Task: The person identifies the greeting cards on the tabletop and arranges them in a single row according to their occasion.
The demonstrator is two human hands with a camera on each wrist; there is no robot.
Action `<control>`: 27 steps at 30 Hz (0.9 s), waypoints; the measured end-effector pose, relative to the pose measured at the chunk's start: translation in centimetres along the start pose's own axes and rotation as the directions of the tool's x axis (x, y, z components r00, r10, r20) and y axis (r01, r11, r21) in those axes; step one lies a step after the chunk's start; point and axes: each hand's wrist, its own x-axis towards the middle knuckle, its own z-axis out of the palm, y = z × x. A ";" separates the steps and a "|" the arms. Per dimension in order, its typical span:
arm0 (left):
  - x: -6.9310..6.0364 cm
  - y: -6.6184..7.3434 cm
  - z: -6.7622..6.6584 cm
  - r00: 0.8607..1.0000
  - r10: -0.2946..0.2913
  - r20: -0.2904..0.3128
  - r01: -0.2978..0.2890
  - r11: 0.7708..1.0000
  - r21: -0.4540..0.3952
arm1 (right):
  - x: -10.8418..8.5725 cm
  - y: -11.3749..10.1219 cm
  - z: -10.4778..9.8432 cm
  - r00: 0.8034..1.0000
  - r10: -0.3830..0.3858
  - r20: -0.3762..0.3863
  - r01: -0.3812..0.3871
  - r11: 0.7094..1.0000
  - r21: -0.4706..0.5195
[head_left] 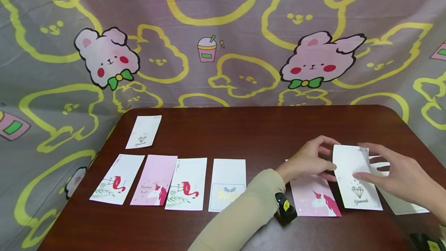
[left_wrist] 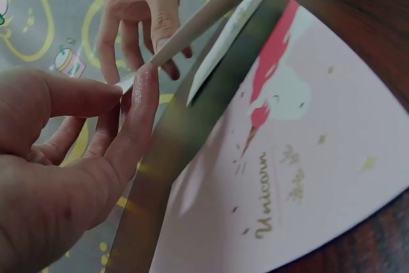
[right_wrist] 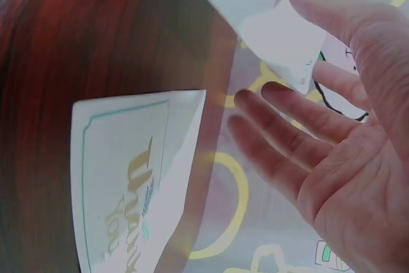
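A white card with a diamond drawing (head_left: 357,173) is held up between both hands at the table's right side. My left hand (head_left: 310,160) pinches its left edge between thumb and fingers. On its right edge my right hand (head_left: 404,173) grips it, the thumb lying across the front. Below the left hand lies a pink unicorn card (head_left: 315,198), its upper part covered by that hand. A white card with gold "Thank you" lettering (right_wrist: 124,183) lies on the table beneath the right hand, seen in the right wrist view.
On the table (head_left: 226,131) stand out a row of cards at left: a flamingo card (head_left: 113,183), a pink unicorn card (head_left: 155,181), another flamingo card (head_left: 186,185) and a white gold-lettered card (head_left: 228,173). Behind them lies another diamond card (head_left: 143,131). A patterned curtain (head_left: 244,42) hangs at the back.
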 end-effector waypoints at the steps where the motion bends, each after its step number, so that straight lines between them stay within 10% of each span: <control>1: 0.0 0.1 -0.2 1.000 0.006 0.006 -0.006 1.000 -0.015 | 0.0 -0.1 -0.1 1.000 -0.002 -0.011 0.002 1.000 0.012; 8: -0.2 0.5 -1.3 0.998 0.060 -0.001 -0.060 0.998 -0.033 | -0.2 -0.4 -0.4 0.994 0.090 -0.062 -0.080 0.986 0.150; 17: -0.7 0.6 -3.0 0.990 0.124 -0.062 -0.129 0.987 -0.093 | -0.1 -2.3 -0.2 0.969 0.247 -0.013 -0.224 0.900 0.375; 27: -1.5 0.5 -5.2 0.985 0.125 -0.122 -0.141 0.980 -0.138 | 0.7 -4.6 0.2 0.963 0.264 -0.053 -0.206 0.849 0.486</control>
